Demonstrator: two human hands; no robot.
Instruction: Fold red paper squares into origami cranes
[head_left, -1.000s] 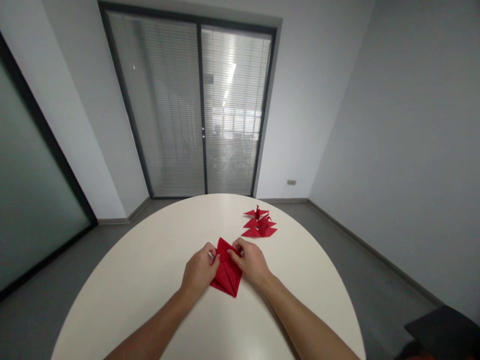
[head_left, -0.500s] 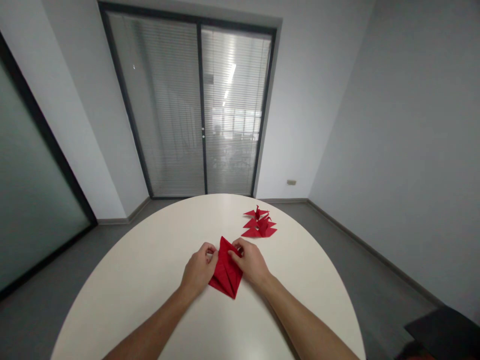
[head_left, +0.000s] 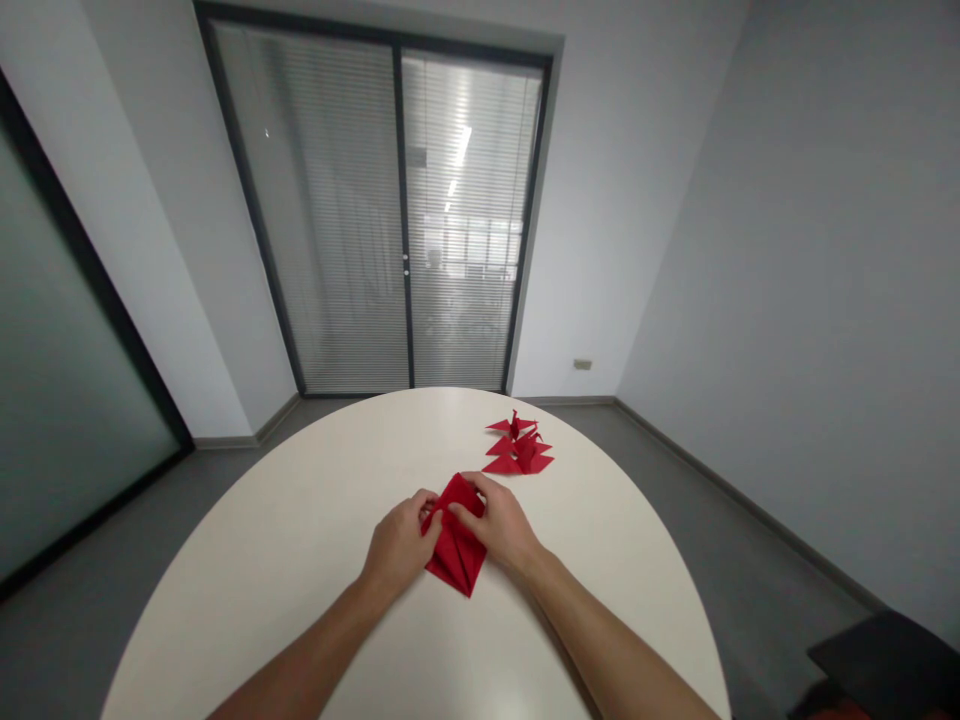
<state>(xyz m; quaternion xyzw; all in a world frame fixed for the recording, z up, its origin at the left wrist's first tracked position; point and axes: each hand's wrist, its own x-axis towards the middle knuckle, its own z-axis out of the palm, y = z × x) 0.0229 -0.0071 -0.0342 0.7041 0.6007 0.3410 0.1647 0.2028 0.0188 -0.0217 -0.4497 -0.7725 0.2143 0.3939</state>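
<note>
A folded sheet of red origami paper (head_left: 457,555) lies over the middle of the table, creased, with one corner pointing toward me. My left hand (head_left: 403,535) grips its left edge, thumb on top and fingers curled under. On the other side my right hand (head_left: 500,522) pinches the upper right edge, its thumb pressed on the paper's face. The fingertips beneath the sheet are partly hidden. Just beyond my right hand, three red paper cranes (head_left: 519,450) stand in a close row.
The round white table (head_left: 300,530) fills the foreground. Behind it are a dark-framed glass door with blinds (head_left: 472,250) and a wall outlet (head_left: 583,365). A black object (head_left: 892,660) sits at the lower right, off the table.
The upper part of the red paper has been folded and shifted right, its top point now blunter. My left hand has moved slightly right, and both thumbs press further in on the sheet.
</note>
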